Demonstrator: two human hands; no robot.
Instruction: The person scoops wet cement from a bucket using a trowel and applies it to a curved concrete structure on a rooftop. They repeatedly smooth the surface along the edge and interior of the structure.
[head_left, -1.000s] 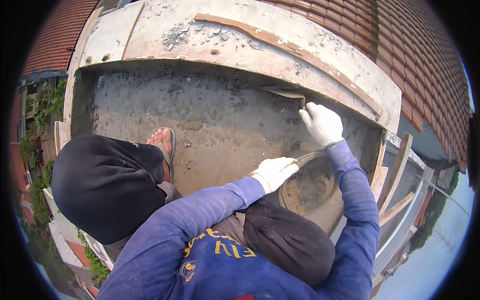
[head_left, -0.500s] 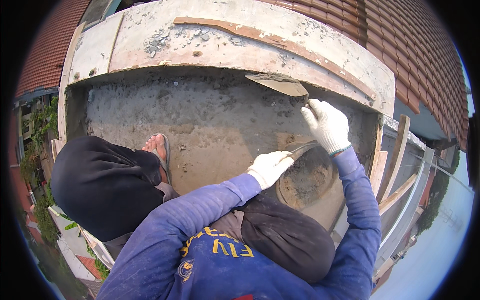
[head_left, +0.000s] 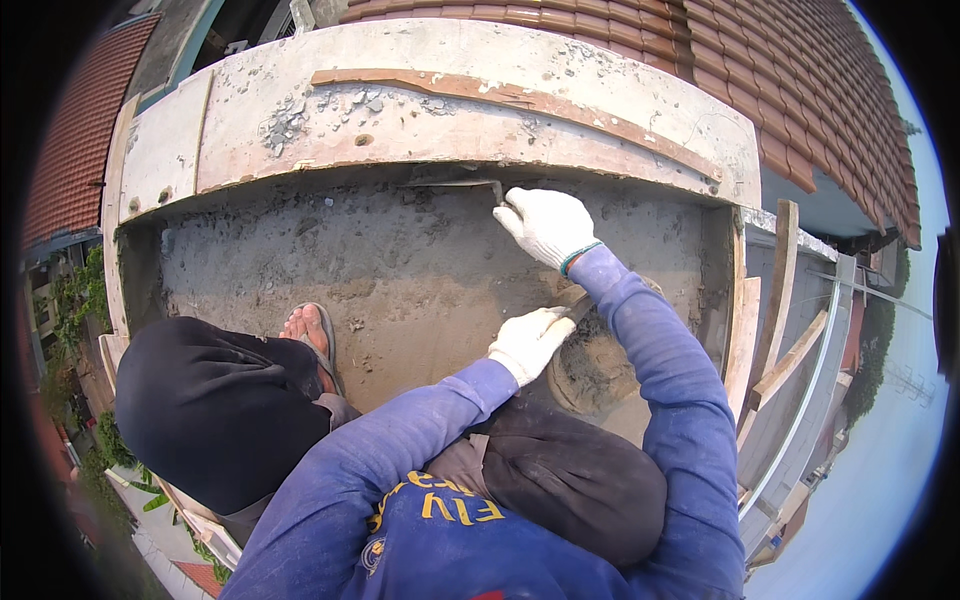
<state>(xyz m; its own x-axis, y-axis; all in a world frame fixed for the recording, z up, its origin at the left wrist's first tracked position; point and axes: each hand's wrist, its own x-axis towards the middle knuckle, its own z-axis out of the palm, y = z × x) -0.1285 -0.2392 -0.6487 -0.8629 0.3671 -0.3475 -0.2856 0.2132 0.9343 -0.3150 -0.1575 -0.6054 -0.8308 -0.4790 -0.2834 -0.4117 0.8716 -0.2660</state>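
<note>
My right hand, in a white knit glove, is closed round a trowel. The blade lies nearly edge-on against the mortared wall, just under the pale ledge. Nearer my body, my gloved left hand grips a flat grey tool. My right forearm hides much of that tool, so its exact kind cannot be made out. Below it sits a round bucket holding grey mortar, partly covered by my sleeve.
Along the pale ledge lie a long wooden strip and loose rubble. Wooden boards stand at the right edge. My sandalled foot rests on the grey floor. Tiled roofs lie beyond.
My right hand has moved left with the trowel, whose blade has turned from face-up to nearly edge-on against the wall. My left hand stays near the bucket, still holding the flat tool.
</note>
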